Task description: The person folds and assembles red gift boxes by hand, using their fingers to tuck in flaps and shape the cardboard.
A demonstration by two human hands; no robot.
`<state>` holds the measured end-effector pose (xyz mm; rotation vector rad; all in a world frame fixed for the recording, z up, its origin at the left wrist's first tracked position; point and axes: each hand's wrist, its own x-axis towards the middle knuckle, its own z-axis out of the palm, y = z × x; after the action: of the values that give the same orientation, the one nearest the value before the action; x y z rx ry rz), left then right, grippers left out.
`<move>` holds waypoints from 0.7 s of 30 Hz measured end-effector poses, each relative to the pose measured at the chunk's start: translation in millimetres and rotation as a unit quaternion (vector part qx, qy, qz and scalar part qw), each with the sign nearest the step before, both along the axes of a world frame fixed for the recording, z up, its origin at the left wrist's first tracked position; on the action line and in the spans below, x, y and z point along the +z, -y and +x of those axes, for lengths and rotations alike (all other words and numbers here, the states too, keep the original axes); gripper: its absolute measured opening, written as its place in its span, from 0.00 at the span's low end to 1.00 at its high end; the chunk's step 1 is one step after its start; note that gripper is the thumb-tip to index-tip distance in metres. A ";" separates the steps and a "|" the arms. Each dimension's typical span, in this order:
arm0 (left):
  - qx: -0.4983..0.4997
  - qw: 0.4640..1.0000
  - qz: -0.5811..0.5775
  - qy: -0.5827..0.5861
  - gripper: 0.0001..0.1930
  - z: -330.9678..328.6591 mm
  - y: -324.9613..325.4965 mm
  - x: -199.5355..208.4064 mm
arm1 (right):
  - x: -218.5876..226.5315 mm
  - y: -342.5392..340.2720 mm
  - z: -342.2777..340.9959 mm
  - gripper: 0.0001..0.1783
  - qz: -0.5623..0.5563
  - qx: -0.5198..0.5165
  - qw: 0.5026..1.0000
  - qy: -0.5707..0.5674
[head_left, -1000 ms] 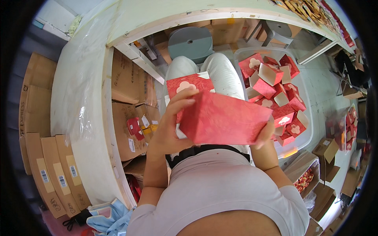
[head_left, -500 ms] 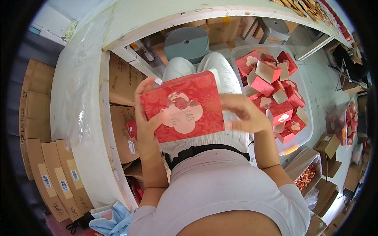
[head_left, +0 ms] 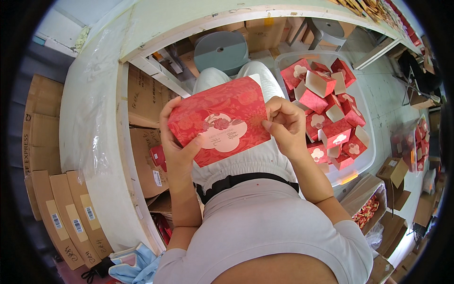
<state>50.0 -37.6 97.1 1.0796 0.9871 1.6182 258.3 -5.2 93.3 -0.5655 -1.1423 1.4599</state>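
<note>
A red gift box (head_left: 203, 106), flower-patterned with a pale pink clover-shaped patch, is held over my lap. It looks flattened or only partly folded. My left hand (head_left: 178, 135) grips its left side, thumb on the printed face and fingers behind. At the right edge, my right hand (head_left: 286, 124) pinches the card between thumb and bent fingers. The underside of the box is hidden. To my right stands a clear plastic tub (head_left: 371, 106) piled with folded red boxes (head_left: 340, 131), several with their white inner flaps standing up.
A pale workbench (head_left: 97, 123) curves along the left and far side, with brown cartons (head_left: 71, 217) beyond it. Under its far part are a grey-green stool (head_left: 221, 52) and a grey stool (head_left: 326, 34). An open carton of small red-wrapped pieces (head_left: 366, 213) sits at right.
My right hand has closed from loosely spread fingers to a pinch on the box's right edge. The box has tilted and looks flatter, its right end raised.
</note>
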 end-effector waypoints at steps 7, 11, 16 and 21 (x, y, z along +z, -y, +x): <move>-0.007 1.000 0.016 0.002 0.39 1.5 1.0 -7.2 | -5.6 1.7 -1.4 0.07 0.011 -0.025 0.999 0.023; -0.022 1.000 0.018 0.006 0.40 0.2 1.6 -10.4 | -4.7 4.2 -0.6 0.06 0.021 -0.034 0.998 0.049; -0.033 0.999 0.022 0.010 0.40 2.5 2.5 -11.7 | -4.8 2.2 0.7 0.03 0.073 -0.051 0.992 0.086; -0.016 0.998 -0.012 0.053 0.41 2.6 1.4 -13.3 | 0.9 0.6 5.5 0.09 0.151 -0.092 0.968 0.179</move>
<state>52.5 -39.0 83.8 0.9786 0.9127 1.6154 263.8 -5.9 94.3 -0.7160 -1.5198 1.0221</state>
